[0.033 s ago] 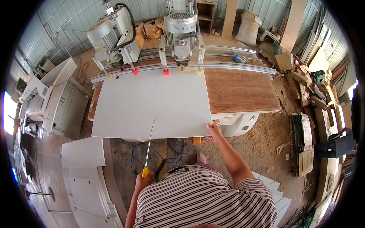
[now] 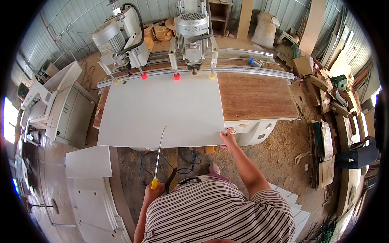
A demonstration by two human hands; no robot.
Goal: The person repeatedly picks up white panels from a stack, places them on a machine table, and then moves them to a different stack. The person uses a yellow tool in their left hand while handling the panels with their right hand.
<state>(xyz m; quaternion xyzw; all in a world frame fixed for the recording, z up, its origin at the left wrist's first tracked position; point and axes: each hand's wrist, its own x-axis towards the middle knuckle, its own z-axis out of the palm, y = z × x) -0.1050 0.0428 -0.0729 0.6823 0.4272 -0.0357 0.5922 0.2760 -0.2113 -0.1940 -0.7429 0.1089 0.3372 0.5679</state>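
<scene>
A large white panel (image 2: 162, 111) lies flat on the wood-topped drilling machine. My right hand (image 2: 229, 140) grips its near right corner, thumb on top and fingers curled at the edge. Beside that hand, a red button (image 2: 230, 130) shows on the machine's front. My left hand (image 2: 152, 193), low in front of my body, is closed around the yellow handle of an air blow gun (image 2: 158, 158). Its long thin metal nozzle points away from me, the bent tip appearing over the panel; whether it touches cannot be told. Two drill heads, left (image 2: 113, 44) and right (image 2: 193, 40), stand over the panel's far edge.
Blue hoses (image 2: 190, 160) lie on the dusty floor below the machine. White panels (image 2: 91, 196) are stacked at left, beside a grey cabinet (image 2: 71, 111). Offcuts (image 2: 324, 160) pile up at right, where another person (image 2: 358, 156) is partly visible.
</scene>
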